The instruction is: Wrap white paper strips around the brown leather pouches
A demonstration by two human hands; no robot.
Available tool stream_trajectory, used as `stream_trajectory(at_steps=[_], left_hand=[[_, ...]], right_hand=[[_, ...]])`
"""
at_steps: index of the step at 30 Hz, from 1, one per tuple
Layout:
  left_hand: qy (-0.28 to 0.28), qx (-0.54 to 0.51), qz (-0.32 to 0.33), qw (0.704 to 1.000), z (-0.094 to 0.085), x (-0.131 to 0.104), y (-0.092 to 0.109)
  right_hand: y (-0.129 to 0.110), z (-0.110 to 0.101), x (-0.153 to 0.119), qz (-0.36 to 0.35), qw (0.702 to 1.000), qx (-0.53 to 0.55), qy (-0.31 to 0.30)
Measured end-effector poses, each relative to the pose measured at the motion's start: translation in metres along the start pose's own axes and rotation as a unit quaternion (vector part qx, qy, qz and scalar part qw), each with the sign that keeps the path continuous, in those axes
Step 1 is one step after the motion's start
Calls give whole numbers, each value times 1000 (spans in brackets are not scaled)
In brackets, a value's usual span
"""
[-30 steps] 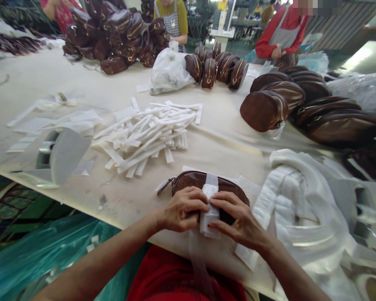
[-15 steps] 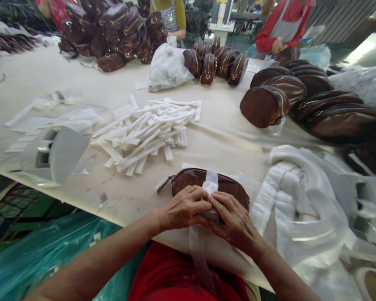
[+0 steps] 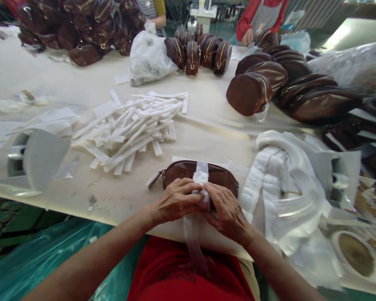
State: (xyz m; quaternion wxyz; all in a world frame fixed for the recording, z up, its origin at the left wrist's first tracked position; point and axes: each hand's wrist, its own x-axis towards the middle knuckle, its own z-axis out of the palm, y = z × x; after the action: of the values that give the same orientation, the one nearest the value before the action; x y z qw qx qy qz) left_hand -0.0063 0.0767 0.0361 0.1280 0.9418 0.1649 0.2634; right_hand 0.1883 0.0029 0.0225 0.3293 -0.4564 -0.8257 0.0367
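Observation:
A small brown leather bag (image 3: 179, 172) lies at the table's near edge, its zipper pull at the left end. Around its middle runs a white wrapping strip (image 3: 201, 170), whose loose tail hangs over the edge toward my red shirt. My left hand (image 3: 177, 198) is closed at the strip from the left, fingertips pressing on it. From the right, my right hand (image 3: 224, 207) grips the bag and strip, its fingers bent against the wrap. The fingertips of both hands nearly meet, and the underside of the bag is hidden.
A heap of white strips (image 3: 134, 129) lies ahead to the left, near a tape dispenser (image 3: 39, 159). White foam wrap (image 3: 278, 188) sits at the right. Finished-looking brown bags (image 3: 249, 94) stand beyond, with a white plastic bag (image 3: 150, 58). A co-worker's red sleeve (image 3: 246, 21) shows at the back.
The view has shifted, so the table's contents appear further left and higher. Both hands stay at the strip on the bag, with only slight finger movement.

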Motion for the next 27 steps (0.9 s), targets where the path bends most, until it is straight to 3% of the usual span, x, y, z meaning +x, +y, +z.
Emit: stream_trajectory(at_steps=[6, 9, 11, 14, 18, 23, 27], left_hand=[[-1, 8, 7, 1000, 2, -4, -2], [-8, 9, 12, 1000, 2, -5, -4], [-11, 10, 9, 1000, 2, -6, -4], [-13, 25, 10, 1000, 2, -6, -2], [3, 58, 27, 998, 3, -5, 3], [23, 39, 33, 998, 7, -6, 5], [26, 43, 50, 997, 7, -8, 5]], right_hand=[[-22, 5, -46, -21, 995, -40, 93], [-35, 17, -67, -23, 999, -30, 14], [-41, 27, -68, -3, 999, -24, -31], [-48, 33, -56, -16, 999, 19, -39], [-58, 26, -48, -48, 995, 86, -27], [-67, 15, -63, -23, 995, 69, -65], [-50, 4, -57, 14, 998, -38, 46]])
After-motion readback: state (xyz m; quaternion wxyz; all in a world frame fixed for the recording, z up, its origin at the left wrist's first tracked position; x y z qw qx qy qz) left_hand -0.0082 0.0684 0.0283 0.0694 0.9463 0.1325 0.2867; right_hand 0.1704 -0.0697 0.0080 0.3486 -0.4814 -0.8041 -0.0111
